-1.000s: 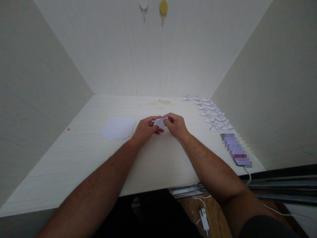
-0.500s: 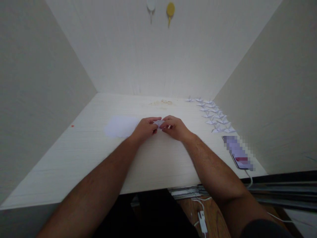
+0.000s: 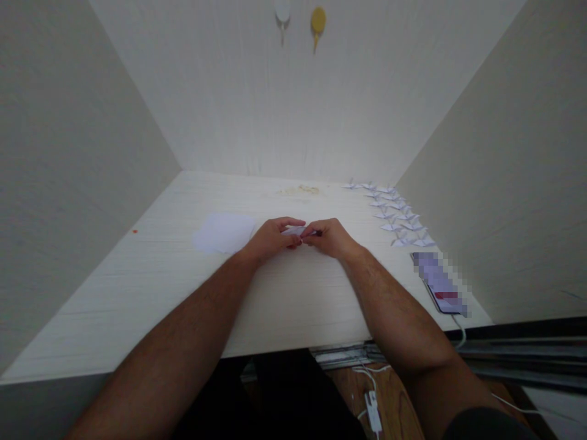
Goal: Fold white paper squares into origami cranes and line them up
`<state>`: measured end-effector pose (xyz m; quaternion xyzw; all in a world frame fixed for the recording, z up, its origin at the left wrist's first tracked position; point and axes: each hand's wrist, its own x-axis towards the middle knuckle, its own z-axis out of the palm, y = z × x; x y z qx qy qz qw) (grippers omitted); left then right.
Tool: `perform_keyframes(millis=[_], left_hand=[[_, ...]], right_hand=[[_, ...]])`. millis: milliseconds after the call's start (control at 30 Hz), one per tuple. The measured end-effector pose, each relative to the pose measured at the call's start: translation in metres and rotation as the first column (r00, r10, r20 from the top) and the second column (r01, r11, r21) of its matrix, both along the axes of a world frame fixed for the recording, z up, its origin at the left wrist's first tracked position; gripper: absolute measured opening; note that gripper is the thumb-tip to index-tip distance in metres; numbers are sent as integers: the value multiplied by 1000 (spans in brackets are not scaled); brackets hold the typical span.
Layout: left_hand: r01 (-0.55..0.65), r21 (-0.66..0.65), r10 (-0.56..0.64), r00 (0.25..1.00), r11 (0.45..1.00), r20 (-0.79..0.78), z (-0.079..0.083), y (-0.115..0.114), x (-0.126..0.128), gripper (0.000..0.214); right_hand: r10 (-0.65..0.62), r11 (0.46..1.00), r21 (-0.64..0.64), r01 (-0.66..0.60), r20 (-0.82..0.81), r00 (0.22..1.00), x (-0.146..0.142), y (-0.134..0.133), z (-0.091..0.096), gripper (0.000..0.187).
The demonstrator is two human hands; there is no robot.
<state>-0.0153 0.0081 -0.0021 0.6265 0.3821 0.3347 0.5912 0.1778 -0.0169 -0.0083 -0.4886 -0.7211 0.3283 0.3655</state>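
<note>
My left hand [image 3: 271, 238] and my right hand [image 3: 331, 237] meet at the middle of the white table [image 3: 284, 293]. Between their pinched fingertips is a small piece of folded white paper [image 3: 297, 231], pressed low against the tabletop. Most of the paper is hidden by my fingers. A stack of white paper sheets [image 3: 224, 232] lies just left of my left hand.
Several folded white paper cranes [image 3: 393, 211] sit in rows at the back right. A phone [image 3: 440, 282] with a white cable lies at the right edge. Pale walls enclose the table on three sides. Two hooks [image 3: 300, 21] hang on the back wall.
Both hands have lowered the folded paper from slightly above the table down onto its surface. The paper shows less between my fingers now.
</note>
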Motion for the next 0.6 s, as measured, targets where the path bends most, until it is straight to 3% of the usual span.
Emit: perform_keyframes(millis=[200,600], left_hand=[[28,-124,-20,997,992,69,0,2,-2,38],[27,-231,10,987,972,158,4,-1,1,40]], right_hand=[[-32,989,-147,11,-142,989,3,-4,11,5],[-71,989,-146,32,-266,961,5,-1,9,26]])
